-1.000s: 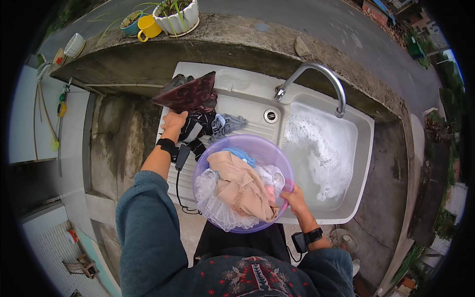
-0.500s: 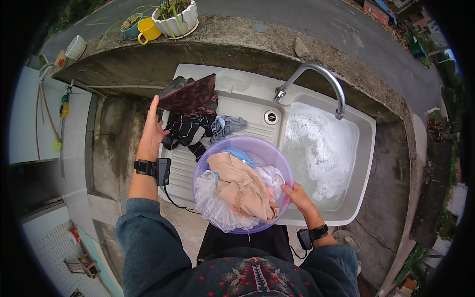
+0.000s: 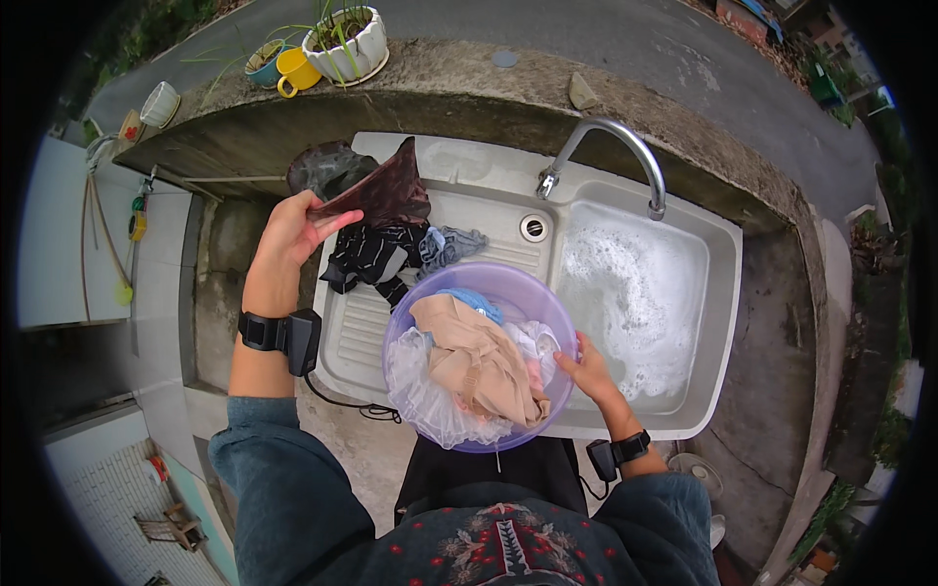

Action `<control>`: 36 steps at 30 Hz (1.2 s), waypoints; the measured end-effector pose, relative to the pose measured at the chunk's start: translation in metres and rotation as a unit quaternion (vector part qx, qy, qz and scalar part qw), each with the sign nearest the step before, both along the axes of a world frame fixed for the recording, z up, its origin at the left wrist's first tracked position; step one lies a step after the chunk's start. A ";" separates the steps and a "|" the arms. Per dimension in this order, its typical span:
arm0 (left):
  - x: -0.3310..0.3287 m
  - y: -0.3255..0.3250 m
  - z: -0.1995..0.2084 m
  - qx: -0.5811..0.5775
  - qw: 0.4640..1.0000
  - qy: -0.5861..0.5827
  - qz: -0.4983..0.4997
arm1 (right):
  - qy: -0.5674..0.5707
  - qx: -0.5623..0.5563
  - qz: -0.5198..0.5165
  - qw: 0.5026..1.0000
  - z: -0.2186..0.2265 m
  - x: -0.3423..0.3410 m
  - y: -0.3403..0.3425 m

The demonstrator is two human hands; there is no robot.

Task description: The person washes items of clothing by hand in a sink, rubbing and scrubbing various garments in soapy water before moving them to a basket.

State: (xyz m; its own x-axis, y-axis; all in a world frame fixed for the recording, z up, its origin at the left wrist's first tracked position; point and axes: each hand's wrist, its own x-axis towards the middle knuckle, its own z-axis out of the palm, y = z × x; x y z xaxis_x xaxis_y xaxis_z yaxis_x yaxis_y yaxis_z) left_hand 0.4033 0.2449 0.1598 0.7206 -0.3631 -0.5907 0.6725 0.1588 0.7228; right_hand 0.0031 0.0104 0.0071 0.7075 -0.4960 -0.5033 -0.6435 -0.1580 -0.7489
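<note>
At the far left of the sink's ribbed drainboard (image 3: 352, 356), my left hand (image 3: 293, 230) pinches the edge of a dark maroon cloth (image 3: 396, 186). A fold of that cloth stands up, with a dark grey piece (image 3: 327, 168) behind it. Just below lie a black patterned garment (image 3: 366, 256) and a crumpled blue-grey cloth (image 3: 451, 247). My right hand (image 3: 588, 371) grips the right rim of a purple basin (image 3: 520, 283). Inside the basin are a beige garment (image 3: 479, 356), a sheer white ruffled piece (image 3: 415, 386), a blue cloth (image 3: 469, 303) and a white one (image 3: 532, 342).
Right of the basin, the sink bowl (image 3: 718, 322) holds sudsy water (image 3: 635, 293) under a curved chrome faucet (image 3: 625, 132). A concrete ledge (image 3: 459, 68) behind carries a white planter (image 3: 347, 49), a yellow mug (image 3: 296, 70) and a stone (image 3: 582, 93).
My left hand has gone from stretched fingers beside the maroon cloth to pinching its edge. The grey piece behind spreads further left. My right hand stays at the basin rim.
</note>
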 end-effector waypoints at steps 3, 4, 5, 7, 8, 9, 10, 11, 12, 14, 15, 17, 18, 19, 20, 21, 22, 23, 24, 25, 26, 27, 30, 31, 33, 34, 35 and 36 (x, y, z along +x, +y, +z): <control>-0.032 -0.013 0.034 -0.015 0.998 -0.034 -0.046 | -0.073 -0.189 0.000 0.979 0.029 0.025 -0.007; -0.046 -0.020 0.044 -0.022 0.997 -0.050 -0.056 | -0.113 -0.180 0.007 0.977 0.041 0.035 -0.011; -0.058 -0.028 0.050 -0.031 0.995 -0.065 -0.067 | -0.151 -0.174 0.013 0.973 0.053 0.044 -0.014; -0.082 -0.045 0.057 -0.059 0.992 -0.057 -0.093 | -0.189 -0.144 -0.002 0.971 0.082 0.061 -0.010; -0.098 -0.057 0.059 -0.076 0.990 -0.060 -0.099 | -0.223 -0.114 -0.015 0.968 0.095 0.064 -0.008; -0.114 -0.069 0.059 -0.092 0.988 -0.055 -0.108 | -0.224 -0.115 -0.017 0.968 0.105 0.064 -0.006; -0.129 -0.079 0.059 -0.106 0.986 -0.053 -0.113 | -0.263 -0.145 -0.029 0.953 0.113 0.065 -0.005; -0.143 -0.089 0.054 -0.110 0.986 -0.026 -0.123 | -0.301 -0.176 -0.041 0.936 0.120 0.063 -0.006; -0.160 -0.101 0.052 -0.123 0.982 -0.036 -0.137 | -0.302 -0.177 -0.043 0.936 0.125 0.057 -0.008; -0.191 -0.119 0.042 -0.108 0.977 -0.026 -0.184 | -0.350 -0.259 -0.040 0.899 0.131 0.044 -0.011; -0.209 -0.129 0.033 -0.092 0.975 -0.013 -0.199 | -0.338 -0.281 -0.015 0.898 0.136 0.033 -0.015; -0.242 -0.147 0.017 -0.121 0.964 0.011 -0.238 | -0.299 -0.307 0.019 0.903 0.142 0.015 -0.027; -0.256 -0.157 0.010 -0.123 0.958 0.033 -0.256 | -0.269 -0.319 0.034 0.908 0.142 0.004 -0.036; -0.267 -0.164 0.002 -0.105 0.953 0.035 -0.282 | -0.256 -0.327 0.005 0.910 0.135 -0.005 -0.044; -0.273 -0.168 -0.005 -0.087 0.947 0.038 -0.307 | -0.229 -0.338 -0.032 0.912 0.127 -0.013 -0.051; -0.274 -0.170 -0.008 -0.087 0.947 0.040 -0.308 | -0.211 -0.357 -0.033 0.909 0.115 -0.025 -0.061; -0.272 -0.172 -0.010 -0.026 0.933 0.011 -0.358 | -0.195 -0.376 -0.032 0.905 0.104 -0.036 -0.071; -0.267 -0.174 -0.015 0.034 0.914 -0.020 -0.403 | -0.169 -0.375 -0.056 0.910 0.093 -0.044 -0.078; -0.254 -0.167 -0.025 0.032 0.897 -0.073 -0.435 | -0.144 -0.372 -0.079 0.913 0.083 -0.054 -0.085; -0.237 -0.159 -0.036 0.046 0.897 -0.116 -0.424 | -0.122 -0.388 -0.090 0.909 0.077 -0.064 -0.094; -0.216 -0.148 -0.030 0.046 0.902 -0.160 -0.399 | -0.095 -0.388 -0.112 0.910 0.072 -0.076 -0.101; -0.193 -0.136 -0.020 0.069 0.910 -0.194 -0.361 | -0.086 -0.399 -0.119 0.905 0.066 -0.086 -0.108; -0.110 -0.080 -0.035 0.259 0.863 -0.319 -0.295 | -0.040 -0.378 -0.114 0.918 0.049 -0.101 -0.126; -0.079 -0.049 -0.058 0.328 0.808 -0.379 -0.309 | -0.025 -0.405 -0.084 0.910 0.049 -0.095 -0.125; -0.045 -0.006 -0.095 0.419 0.732 -0.400 -0.360 | 0.041 -0.417 -0.057 0.906 0.062 -0.079 -0.121; -0.040 -0.002 -0.107 0.473 0.669 -0.426 -0.384 | 0.047 -0.420 -0.058 0.905 0.062 -0.076 -0.123; -0.036 0.000 -0.121 0.514 0.628 -0.410 -0.416 | 0.061 -0.422 -0.050 0.903 0.062 -0.074 -0.126; -0.031 0.003 -0.133 0.555 0.583 -0.392 -0.445 | 0.071 -0.422 -0.040 0.903 0.063 -0.066 -0.126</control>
State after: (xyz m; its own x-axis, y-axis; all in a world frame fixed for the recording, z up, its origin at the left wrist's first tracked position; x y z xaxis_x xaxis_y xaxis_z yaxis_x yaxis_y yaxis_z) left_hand 0.3720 0.2475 0.0271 0.7456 -0.5066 -0.4330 -0.4746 -0.8598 0.1886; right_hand -0.0630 -0.1153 0.0698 0.6102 -0.7922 -0.0056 -0.7586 -0.5823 -0.2923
